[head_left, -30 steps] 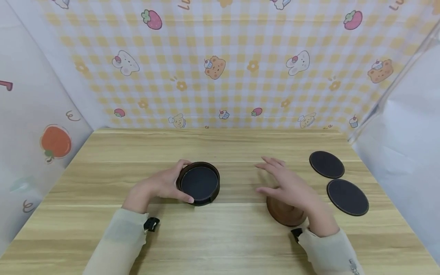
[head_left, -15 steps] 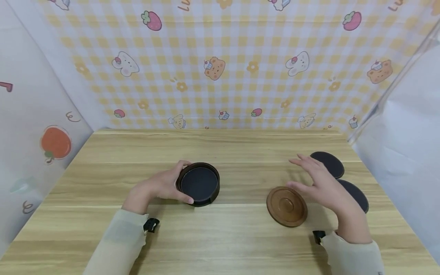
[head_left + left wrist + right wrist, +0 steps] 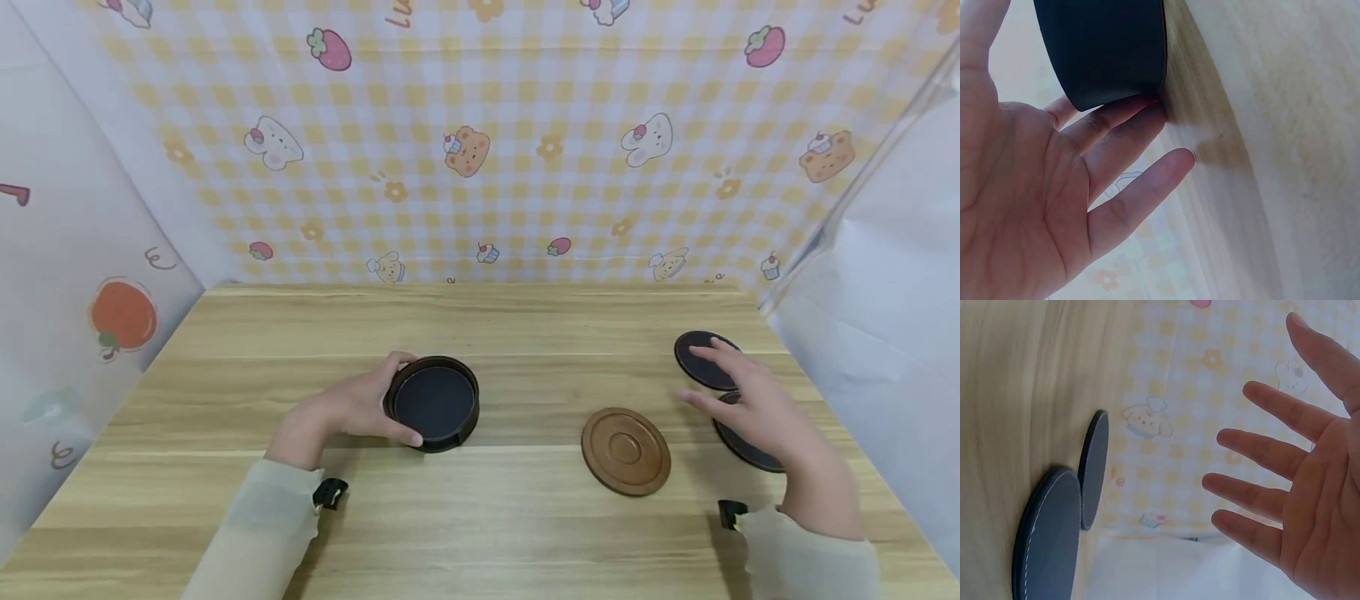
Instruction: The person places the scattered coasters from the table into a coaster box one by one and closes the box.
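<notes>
My left hand (image 3: 351, 406) holds a round black coaster holder (image 3: 468, 423) on the table, thumb at its near side and fingers round its far side. A black coaster (image 3: 435, 403) lies inside it. In the left wrist view, fingertips meet the wall of the holder (image 3: 1107, 56). My right hand (image 3: 772, 414) hovers over two round black coasters at the right, fingers spread and holding nothing. The far coaster (image 3: 692, 362) and the near coaster (image 3: 752, 452) are partly covered by it; both show stitched edges in the right wrist view, the near coaster (image 3: 1050, 540) looking thicker.
A round brown wooden disc with ringed grooves (image 3: 637, 471) lies between the holder and the right hand. The wood-grain table (image 3: 495, 533) ends at a yellow checked cloth (image 3: 517, 175) at the back. White sheets hang at both sides.
My right hand has moved rightward from above the brown disc to over the black coasters, uncovering the disc. The left hand stays on the holder.
</notes>
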A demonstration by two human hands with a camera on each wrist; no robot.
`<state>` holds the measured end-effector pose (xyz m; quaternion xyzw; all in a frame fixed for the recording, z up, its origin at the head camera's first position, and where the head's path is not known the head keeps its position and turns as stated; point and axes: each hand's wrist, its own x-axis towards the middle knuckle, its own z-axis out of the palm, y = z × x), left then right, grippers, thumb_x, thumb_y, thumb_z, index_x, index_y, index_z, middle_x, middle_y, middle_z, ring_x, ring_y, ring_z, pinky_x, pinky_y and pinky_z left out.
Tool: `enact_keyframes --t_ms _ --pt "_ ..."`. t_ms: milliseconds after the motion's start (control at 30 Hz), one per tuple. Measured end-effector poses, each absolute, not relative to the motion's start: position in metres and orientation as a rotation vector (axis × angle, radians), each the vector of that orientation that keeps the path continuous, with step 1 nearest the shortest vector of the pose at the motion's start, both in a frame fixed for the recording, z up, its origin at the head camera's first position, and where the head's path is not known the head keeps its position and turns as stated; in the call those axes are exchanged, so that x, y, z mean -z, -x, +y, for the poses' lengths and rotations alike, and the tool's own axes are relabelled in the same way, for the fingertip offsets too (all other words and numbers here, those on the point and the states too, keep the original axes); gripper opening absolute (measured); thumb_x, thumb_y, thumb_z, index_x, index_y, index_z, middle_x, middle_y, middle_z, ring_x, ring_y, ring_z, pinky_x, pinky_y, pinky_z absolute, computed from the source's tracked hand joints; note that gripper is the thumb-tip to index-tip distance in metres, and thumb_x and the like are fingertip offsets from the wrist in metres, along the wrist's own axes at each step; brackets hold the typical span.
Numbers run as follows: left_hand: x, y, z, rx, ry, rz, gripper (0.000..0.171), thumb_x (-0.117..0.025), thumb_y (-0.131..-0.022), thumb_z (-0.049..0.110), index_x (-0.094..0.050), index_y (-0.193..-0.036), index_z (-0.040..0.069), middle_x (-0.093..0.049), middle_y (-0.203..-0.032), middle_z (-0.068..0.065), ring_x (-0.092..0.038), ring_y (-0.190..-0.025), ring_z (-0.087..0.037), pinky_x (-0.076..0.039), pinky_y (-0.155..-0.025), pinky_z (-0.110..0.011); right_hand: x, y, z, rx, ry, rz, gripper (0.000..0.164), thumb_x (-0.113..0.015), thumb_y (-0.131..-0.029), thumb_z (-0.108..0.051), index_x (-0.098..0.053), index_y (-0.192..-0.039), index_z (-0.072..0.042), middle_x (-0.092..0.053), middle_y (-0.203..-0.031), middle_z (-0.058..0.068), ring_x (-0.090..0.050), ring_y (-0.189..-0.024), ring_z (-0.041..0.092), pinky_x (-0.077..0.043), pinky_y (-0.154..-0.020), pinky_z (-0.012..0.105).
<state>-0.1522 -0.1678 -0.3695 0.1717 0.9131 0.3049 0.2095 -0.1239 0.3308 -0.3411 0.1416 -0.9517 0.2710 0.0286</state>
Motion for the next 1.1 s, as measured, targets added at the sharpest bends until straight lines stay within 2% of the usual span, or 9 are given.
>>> enact_keyframes --t_ms 300,500,767,1100 --pt "0.371 0.152 -0.168 -0.853 -0.482 2.547 0.111 -0.088 -0.068 0.051 -0.021 -0.151 0.019 -0.049 -0.145 -0.017 -0.054 -0.126 -0.036 -0.044 -0.100 -0.055 0.355 0.124 0.363 -0.846 -0.290 -3.053 0.071 -0.068 -0.095 -0.030 -0.037 -0.145 0.010 -0.026 -0.147 0.046 -0.025 -0.133 0.065 -0.026 -0.099 0.074" --pt "0.371 0.152 -0.166 -0.811 -0.458 2.561 0.112 -0.088 -0.067 0.054 -0.021 -0.151 0.021 -0.050 -0.145 -0.017 -0.055 -0.125 -0.036 -0.045 -0.099 -0.055 0.361 0.121 0.385 -0.836 -0.179 -3.144 0.078 -0.064 -0.097 -0.037 -0.028 -0.151 0.006 -0.020 -0.153 0.042 -0.022 -0.134 0.066 -0.027 -0.097 0.075" --pt "0.371 0.152 -0.165 -0.831 -0.459 2.555 0.112 -0.089 -0.067 0.051 -0.021 -0.151 0.021 -0.051 -0.144 -0.017 -0.055 -0.124 -0.034 -0.045 -0.099 -0.054 0.370 0.117 0.403 -0.702 -0.147 -3.275 0.081 -0.065 -0.095 -0.039 -0.029 -0.148 0.010 -0.029 -0.145 0.045 -0.030 -0.126 0.066 -0.033 -0.094 0.072" --pt "0.370 0.152 -0.166 -0.834 -0.483 2.558 0.111 -0.089 -0.068 0.050 -0.022 -0.150 0.019 -0.051 -0.143 -0.018 -0.055 -0.125 -0.035 -0.044 -0.100 -0.055 0.379 0.120 0.404 -0.770 -0.168 -3.335 0.080 -0.069 -0.092 -0.031 -0.030 -0.143 0.016 -0.031 -0.140 0.049 -0.033 -0.124 0.066 -0.035 -0.093 0.070"
